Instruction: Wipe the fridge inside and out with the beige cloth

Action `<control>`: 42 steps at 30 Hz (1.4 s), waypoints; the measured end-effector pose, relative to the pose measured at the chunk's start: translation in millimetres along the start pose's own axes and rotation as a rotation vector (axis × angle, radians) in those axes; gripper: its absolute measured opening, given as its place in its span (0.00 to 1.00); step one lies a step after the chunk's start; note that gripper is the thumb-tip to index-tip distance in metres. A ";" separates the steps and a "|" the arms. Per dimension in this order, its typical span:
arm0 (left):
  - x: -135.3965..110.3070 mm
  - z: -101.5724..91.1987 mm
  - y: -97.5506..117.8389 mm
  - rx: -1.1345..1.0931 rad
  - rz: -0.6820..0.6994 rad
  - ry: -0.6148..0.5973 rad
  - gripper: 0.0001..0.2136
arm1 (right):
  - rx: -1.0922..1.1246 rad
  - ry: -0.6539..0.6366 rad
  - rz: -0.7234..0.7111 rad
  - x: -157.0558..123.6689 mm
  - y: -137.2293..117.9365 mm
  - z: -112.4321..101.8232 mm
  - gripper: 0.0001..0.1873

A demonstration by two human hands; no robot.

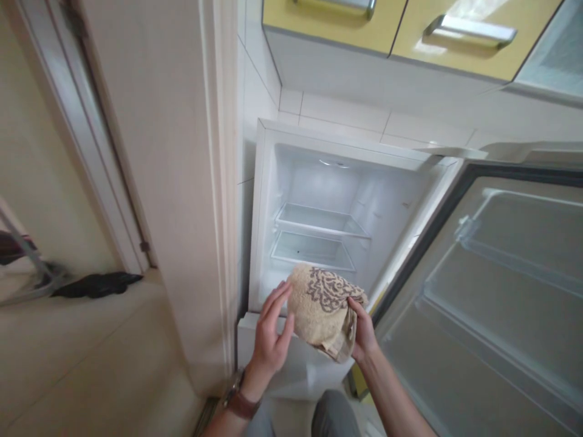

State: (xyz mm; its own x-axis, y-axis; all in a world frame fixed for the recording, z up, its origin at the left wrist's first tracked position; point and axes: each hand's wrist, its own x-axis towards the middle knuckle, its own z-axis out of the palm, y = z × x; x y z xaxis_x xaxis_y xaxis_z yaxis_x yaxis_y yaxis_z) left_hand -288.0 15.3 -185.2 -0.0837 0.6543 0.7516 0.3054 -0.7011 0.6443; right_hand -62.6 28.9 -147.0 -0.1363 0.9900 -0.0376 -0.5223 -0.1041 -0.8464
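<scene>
A folded beige towel (321,312) with a dark scroll pattern is in front of the open refrigerator (266,212). My right hand (363,332) grips its right side, thumb on top and fingers underneath. At the towel's left edge is my left hand (272,334), fingers stretched out and thumb apart; it seems to touch the cloth without closing on it. Behind the towel, the fridge interior shows an upper glass shelf (323,220) and a lower one (312,250), with only a tiny dark speck visible on the lower.
The fridge door (483,291) with clear racks stands open on the right. Yellow cabinets (337,24) hang overhead. A pale door frame (182,182) rises close on the left. Beyond it, a black bag-like thing (98,284) lies on the tiled floor.
</scene>
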 end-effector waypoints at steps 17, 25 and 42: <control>-131.5 58.9 13.3 -0.167 -0.504 -0.562 0.36 | 0.188 0.086 0.334 -116.7 92.2 -70.2 0.30; -168.0 75.0 -1.9 -0.424 -0.798 -0.497 0.47 | 0.136 0.092 0.467 -133.1 107.0 -91.7 0.33; -294.5 64.7 -20.9 -0.761 -1.351 -0.414 0.51 | -0.538 0.195 0.063 -177.2 120.9 -116.5 0.27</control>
State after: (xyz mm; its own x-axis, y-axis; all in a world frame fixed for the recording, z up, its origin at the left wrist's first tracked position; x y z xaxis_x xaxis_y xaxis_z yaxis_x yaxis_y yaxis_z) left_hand -208.3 -144.5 -429.1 0.4014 0.8208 -0.4064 -0.3066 0.5385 0.7849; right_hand -3.5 -148.0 -304.6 0.0312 0.9881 -0.1507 -0.0098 -0.1504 -0.9886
